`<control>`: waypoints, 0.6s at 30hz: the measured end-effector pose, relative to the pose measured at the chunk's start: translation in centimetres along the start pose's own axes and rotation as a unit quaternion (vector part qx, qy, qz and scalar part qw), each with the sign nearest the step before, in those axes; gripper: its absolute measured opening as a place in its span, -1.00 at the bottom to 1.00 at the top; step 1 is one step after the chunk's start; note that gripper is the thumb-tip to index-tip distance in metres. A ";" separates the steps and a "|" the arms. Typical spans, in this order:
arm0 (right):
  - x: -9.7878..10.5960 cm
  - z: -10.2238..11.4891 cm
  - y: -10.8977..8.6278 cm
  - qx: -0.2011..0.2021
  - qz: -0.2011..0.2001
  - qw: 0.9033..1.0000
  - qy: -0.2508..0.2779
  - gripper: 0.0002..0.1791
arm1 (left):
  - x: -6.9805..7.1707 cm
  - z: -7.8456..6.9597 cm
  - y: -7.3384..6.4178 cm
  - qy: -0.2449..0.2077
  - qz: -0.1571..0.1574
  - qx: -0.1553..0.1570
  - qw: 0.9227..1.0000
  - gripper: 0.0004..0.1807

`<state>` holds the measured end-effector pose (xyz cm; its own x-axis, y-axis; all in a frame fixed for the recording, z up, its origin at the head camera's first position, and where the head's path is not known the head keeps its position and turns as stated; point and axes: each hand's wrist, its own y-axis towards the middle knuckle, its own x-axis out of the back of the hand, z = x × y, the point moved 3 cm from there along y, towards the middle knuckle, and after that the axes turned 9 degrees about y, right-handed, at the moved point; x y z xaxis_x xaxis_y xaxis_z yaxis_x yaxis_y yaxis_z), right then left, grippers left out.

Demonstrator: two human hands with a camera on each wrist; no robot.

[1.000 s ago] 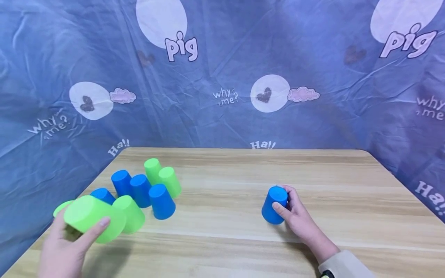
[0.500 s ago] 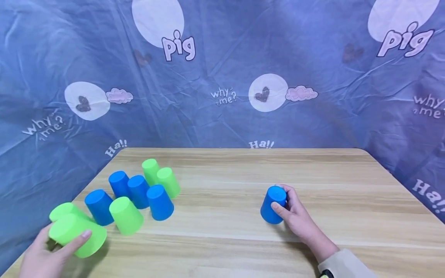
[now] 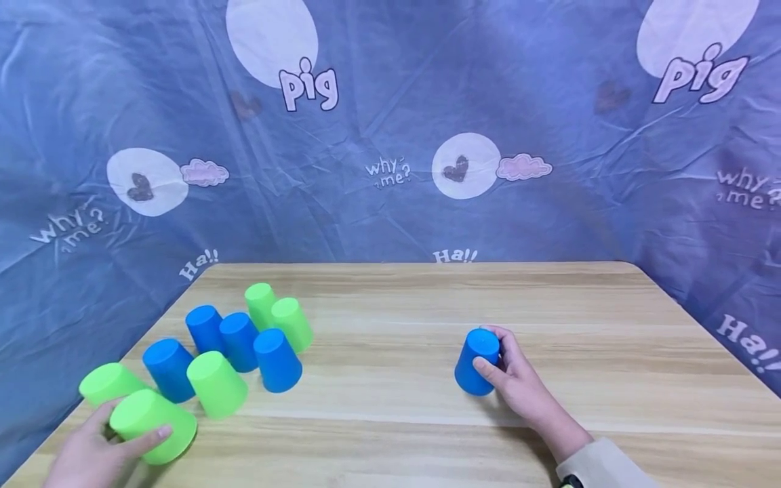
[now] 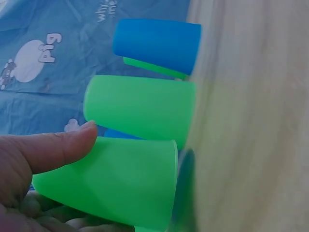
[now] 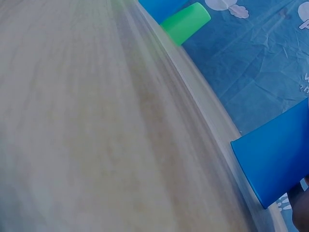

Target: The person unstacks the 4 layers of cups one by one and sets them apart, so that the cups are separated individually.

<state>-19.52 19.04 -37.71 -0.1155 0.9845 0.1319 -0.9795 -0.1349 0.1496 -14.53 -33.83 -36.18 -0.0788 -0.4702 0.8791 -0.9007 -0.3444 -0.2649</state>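
Note:
My left hand (image 3: pixel 94 444) grips a green cup (image 3: pixel 160 430) that is upside down at the front left, thumb on the near side and fingers behind. In the left wrist view this held cup (image 4: pixel 116 183) has its rim close over the table, with a dark shadow beside it. Another green cup (image 3: pixel 106 384) stands just behind it, and a third green cup (image 3: pixel 218 386) to its right. On the right half of the table my right hand (image 3: pixel 525 386) holds an inverted blue cup (image 3: pixel 474 369) between thumb and fingers; the right wrist view catches this blue cup (image 5: pixel 277 154) at its edge.
Several more inverted cups stand at the left: a blue cup (image 3: pixel 169 373), a front blue cup (image 3: pixel 278 362), two more blue ones behind, and two green cups (image 3: pixel 294 325) farthest back. The wooden table (image 3: pixel 390 427) ends at a printed blue cloth (image 3: pixel 342 203).
My left hand has carried the green cup left and down toward the table, then slightly right, bringing it from tilted to nearly upright. My right hand keeps its grip on the blue cup in place.

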 end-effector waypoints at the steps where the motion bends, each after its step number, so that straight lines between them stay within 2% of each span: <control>1: -0.1 0.0 0.1 0.000 0.001 1.000 0.000 -0.45 | -0.2 0.2 0.0 -0.001 0.006 0.001 1.000 0.22; 5: -0.4 0.0 0.4 -0.002 0.009 1.000 0.004 -0.45 | -0.7 1.2 0.2 -0.026 0.041 0.009 0.999 0.25; 9: -0.5 0.1 0.5 -0.007 0.008 1.000 0.007 -0.44 | -0.9 1.8 0.6 -0.021 0.042 0.010 0.999 0.25; 13: -0.2 0.0 0.3 -0.018 -0.003 1.000 0.010 -0.41 | -0.9 1.5 1.0 0.008 0.030 -0.010 0.999 0.21; 18: 0.3 0.1 -0.1 -0.028 -0.005 1.000 0.013 -0.38 | -0.7 0.7 0.7 0.017 0.042 -0.033 0.998 0.15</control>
<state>-19.46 19.34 -37.60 -0.1096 0.9883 0.1056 -0.9882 -0.1198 0.0956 -14.84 -34.29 -37.25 -0.1682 -0.4666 0.8683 -0.9167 -0.2497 -0.3118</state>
